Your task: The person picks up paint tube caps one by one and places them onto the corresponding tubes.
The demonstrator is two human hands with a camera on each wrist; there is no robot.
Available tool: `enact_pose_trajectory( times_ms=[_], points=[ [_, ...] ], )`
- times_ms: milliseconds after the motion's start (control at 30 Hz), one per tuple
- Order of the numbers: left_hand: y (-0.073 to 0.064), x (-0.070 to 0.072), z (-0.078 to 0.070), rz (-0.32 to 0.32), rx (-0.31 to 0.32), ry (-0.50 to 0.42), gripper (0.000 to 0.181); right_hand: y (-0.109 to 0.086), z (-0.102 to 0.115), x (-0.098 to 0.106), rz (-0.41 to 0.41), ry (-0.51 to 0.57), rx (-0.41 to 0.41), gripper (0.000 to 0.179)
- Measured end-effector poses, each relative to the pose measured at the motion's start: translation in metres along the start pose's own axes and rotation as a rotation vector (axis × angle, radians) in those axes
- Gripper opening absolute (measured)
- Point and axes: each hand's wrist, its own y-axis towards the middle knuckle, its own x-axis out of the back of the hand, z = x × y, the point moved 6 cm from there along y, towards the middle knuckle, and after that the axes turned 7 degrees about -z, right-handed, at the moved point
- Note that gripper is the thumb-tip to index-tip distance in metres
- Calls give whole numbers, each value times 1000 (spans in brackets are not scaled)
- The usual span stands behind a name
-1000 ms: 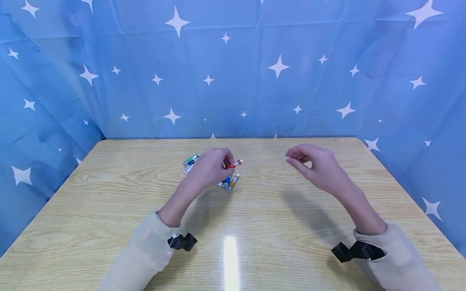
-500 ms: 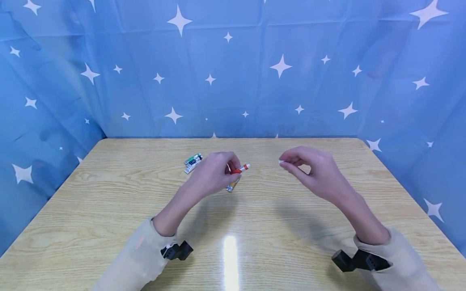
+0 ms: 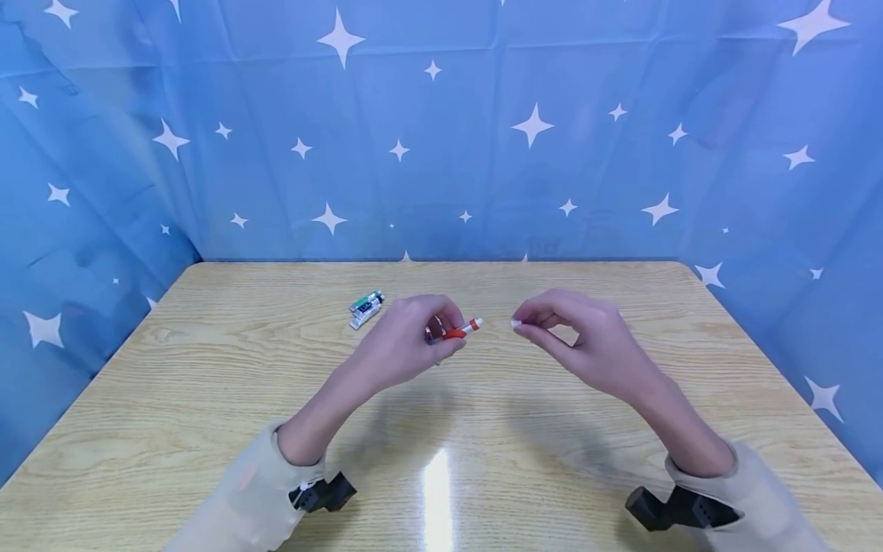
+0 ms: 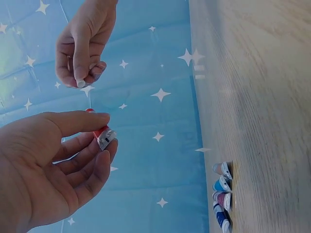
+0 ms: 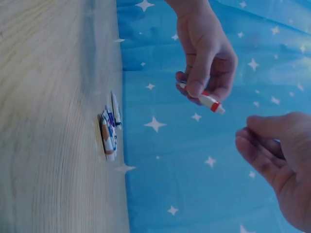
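Observation:
My left hand [image 3: 414, 343] pinches a red and white paint tube [image 3: 471, 327] between thumb and fingers, above the table. Its narrow white tip points right, toward the other hand; the right wrist view shows the tube's red band [image 5: 215, 106] near that tip. Across a short gap, my right hand [image 3: 586, 337] pinches a small white cap [image 3: 516, 323] with thumb and fingertips. The cap [image 4: 80, 83] also shows in the left wrist view, apart from the tube. Most of the tube's rear end is hidden by the left fingers in the head view.
Green and dark blue paint tubes [image 3: 366, 307] lie on the wooden table [image 3: 228, 368] left of the left hand. Several more tubes [image 4: 222, 183] lie below that hand, mostly covered by it in the head view. A blue star-patterned curtain [image 3: 441, 153] surrounds the table's back and sides.
The right hand has moved left with the cap, and the left hand slightly right and nearer with the tube. The gap between them has narrowed. The left hand now covers the nearer loose tubes.

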Motion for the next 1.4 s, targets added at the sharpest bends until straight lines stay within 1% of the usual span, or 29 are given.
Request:
enact_pose_trajectory(
  times_ms=[167, 267, 400, 500, 733, 967, 1167, 1400],
  points=[
    [-4, 2, -7, -10, -65, -18, 13, 1, 7, -4, -14, 28, 27, 33],
    [-5, 1, -10, -1, -86, -34, 13, 0, 8, -6, -2, 42, 20, 32],
    [-7, 0, -14, 22, -84, -45, 12, -1, 8, -9, 24, 62, -7, 30],
    [-8, -1, -17, 32, -94, -44, 12, -1, 9, -10, 24, 76, -9, 31],
    [-9, -2, -22, 26, -142, -43, 12, 0, 12, -11, 2, 87, 36, 34],
    [-10, -2, -25, 29, -148, -41, 11, 0, 13, -12, 7, 107, 53, 35],
    [-11, -3, -26, 24, -159, -56, 11, 0, 14, -12, 22, 118, 39, 37],
    [-11, -4, -27, 28, -174, -79, 12, -2, 14, -12, 33, 109, 25, 34]
  ],
)
